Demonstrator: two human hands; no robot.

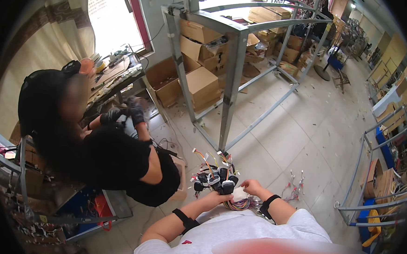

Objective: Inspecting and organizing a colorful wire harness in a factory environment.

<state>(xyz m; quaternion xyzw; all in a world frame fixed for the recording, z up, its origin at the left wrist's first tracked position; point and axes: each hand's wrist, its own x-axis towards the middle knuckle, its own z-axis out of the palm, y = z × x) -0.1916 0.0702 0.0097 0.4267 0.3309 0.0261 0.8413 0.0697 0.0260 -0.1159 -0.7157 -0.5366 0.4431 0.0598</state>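
In front of my chest a wire harness (239,204) of many coloured wires hangs in a bundle. Several black plugs (227,187) and loose wire ends with small white connectors fan out at its far end. My left hand (218,198) is closed round the bundle just below the black plugs. To its right, my right hand (252,186) has its fingers bent together at a small white piece (240,193) beside the wires. Whether that piece is a tie, a wrapper or a part of the harness is too small to tell.
At left a seated person (113,158) in black with gloved hands works at a cluttered bench (113,82). A metal frame (235,68) stands ahead, cartons (201,87) behind it. More wire harnesses (295,186) hang or lie at right, near another rack (354,183).
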